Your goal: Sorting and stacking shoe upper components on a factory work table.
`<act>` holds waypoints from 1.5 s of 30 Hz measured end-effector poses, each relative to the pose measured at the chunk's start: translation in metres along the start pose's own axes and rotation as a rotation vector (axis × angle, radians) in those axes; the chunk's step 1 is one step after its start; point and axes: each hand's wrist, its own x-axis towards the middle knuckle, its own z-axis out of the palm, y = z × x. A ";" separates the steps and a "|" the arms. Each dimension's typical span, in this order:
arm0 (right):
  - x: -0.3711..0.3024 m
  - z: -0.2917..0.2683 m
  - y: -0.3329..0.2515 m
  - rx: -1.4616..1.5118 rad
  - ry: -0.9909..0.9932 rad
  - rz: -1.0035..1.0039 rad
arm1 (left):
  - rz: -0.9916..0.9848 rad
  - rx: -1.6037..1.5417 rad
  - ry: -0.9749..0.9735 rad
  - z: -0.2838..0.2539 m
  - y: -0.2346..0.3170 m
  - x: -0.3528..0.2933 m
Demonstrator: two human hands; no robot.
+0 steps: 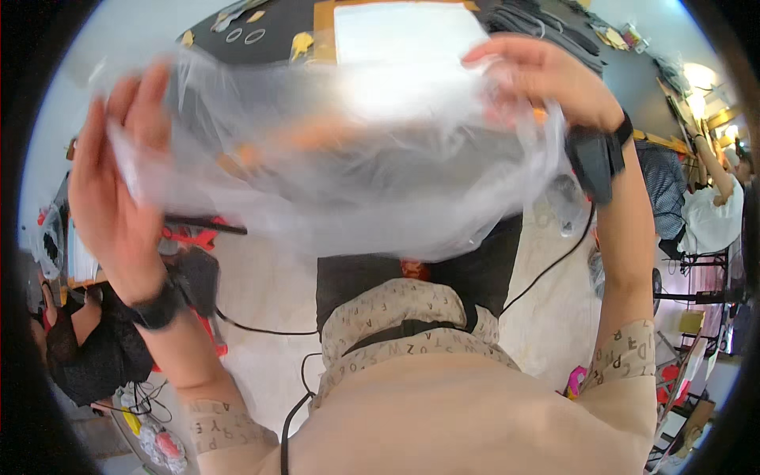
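Observation:
A clear plastic bag (340,182), blurred by motion, is spread wide in front of my body between my two hands. My left hand (123,182) has the bag's left end, its fingers pointing upward and partly covered by the film. On the other side, my right hand (546,83) is curled around the bag's upper right edge, with some fingertips behind the plastic. Beyond the bag, a white sheet (404,28) lies on a brown board (325,28) on the dark table. The table's near part shows only hazily through the film.
Dark folded fabric (546,32) lies on the table at the far right. Yellow cutout pieces (302,45) and two thin rings (244,36) are at the far left. Cables (261,328) hang near my body. Other people (712,218) sit at right and left.

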 end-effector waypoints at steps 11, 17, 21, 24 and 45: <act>0.031 0.000 0.050 0.293 0.706 -0.420 | 0.168 0.209 0.709 -0.136 0.019 0.140; 0.019 0.059 0.081 -0.087 0.705 -0.362 | 0.128 0.310 0.943 -0.173 0.003 0.128; 0.022 0.072 0.087 -0.292 0.715 -0.396 | 0.081 0.599 0.996 -0.166 -0.005 0.114; 0.027 0.077 0.089 -0.328 0.722 -0.376 | 0.007 0.715 0.981 -0.155 -0.002 0.095; 0.033 0.080 0.095 -0.361 0.740 -0.388 | 0.039 0.785 1.017 -0.002 -0.140 -0.078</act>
